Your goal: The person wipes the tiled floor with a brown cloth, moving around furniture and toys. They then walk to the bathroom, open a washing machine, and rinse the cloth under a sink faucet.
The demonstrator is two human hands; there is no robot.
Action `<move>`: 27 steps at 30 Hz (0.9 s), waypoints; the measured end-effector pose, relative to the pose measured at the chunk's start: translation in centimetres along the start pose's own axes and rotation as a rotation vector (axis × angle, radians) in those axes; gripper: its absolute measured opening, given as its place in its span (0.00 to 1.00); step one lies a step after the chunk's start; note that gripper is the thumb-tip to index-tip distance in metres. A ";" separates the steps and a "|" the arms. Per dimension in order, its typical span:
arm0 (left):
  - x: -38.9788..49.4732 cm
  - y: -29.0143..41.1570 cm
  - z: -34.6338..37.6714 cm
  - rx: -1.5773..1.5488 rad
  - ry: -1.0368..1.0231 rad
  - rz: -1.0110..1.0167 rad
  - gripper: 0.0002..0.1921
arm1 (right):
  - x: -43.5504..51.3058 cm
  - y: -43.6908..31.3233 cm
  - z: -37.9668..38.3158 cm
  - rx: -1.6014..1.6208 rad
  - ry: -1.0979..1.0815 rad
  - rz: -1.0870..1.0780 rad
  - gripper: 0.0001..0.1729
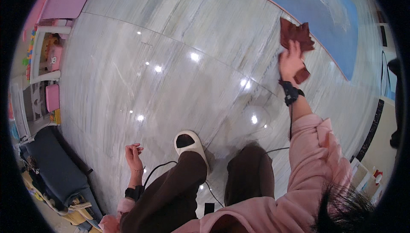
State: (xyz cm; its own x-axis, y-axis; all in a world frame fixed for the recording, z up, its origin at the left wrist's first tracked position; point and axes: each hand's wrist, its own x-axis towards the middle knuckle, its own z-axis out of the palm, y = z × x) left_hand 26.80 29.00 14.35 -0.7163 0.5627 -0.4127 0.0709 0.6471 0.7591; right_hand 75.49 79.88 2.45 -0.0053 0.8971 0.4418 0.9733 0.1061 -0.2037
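Note:
My right hand (291,61) reaches far forward and presses on a crumpled dark reddish-brown cloth (296,31) on the glossy floor. Parts of the cloth show beyond the fingertips and beside the palm; the rest is hidden under the hand. My left hand (133,156) hangs to the left of my left leg, with loosely bent fingers and nothing in it. Each wrist wears a black strapped device, with a dark cable by it.
Grey streaked floor tiles (166,95) reflect ceiling lights. A blue mat (339,37) with a reddish edge lies beside the cloth. On the left stand a white shelf frame (49,77) with pink items and a dark padded piece (57,165). My white slipper (192,137) is in front.

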 end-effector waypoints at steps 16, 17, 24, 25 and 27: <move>-2.3 -2.6 -0.2 -0.006 0.039 -0.018 0.09 | -14.4 -14.4 -3.6 0.661 -0.649 -1.240 0.24; -2.4 -2.6 -0.5 0.023 0.066 -0.041 0.09 | -10.9 -13.1 -2.2 0.557 -0.760 -1.093 0.23; -2.2 -3.2 -1.0 -0.013 0.030 -0.031 0.09 | -0.3 -3.9 -0.3 0.092 -0.366 -0.289 0.30; -2.2 -3.3 -0.9 -0.017 0.016 -0.033 0.09 | -2.1 -3.2 -1.1 0.113 -0.333 -0.336 0.29; -2.1 -3.6 -0.8 -0.021 -0.003 -0.036 0.08 | -6.7 -1.8 -3.6 0.140 -0.407 -0.444 0.30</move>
State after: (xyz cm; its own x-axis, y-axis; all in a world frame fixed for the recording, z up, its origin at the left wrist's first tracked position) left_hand 27.55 25.09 12.88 -0.7160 0.5409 -0.4413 0.0308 0.6561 0.7541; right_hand 74.56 72.15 3.04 -0.5166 0.8434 0.1479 0.8192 0.5370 -0.2014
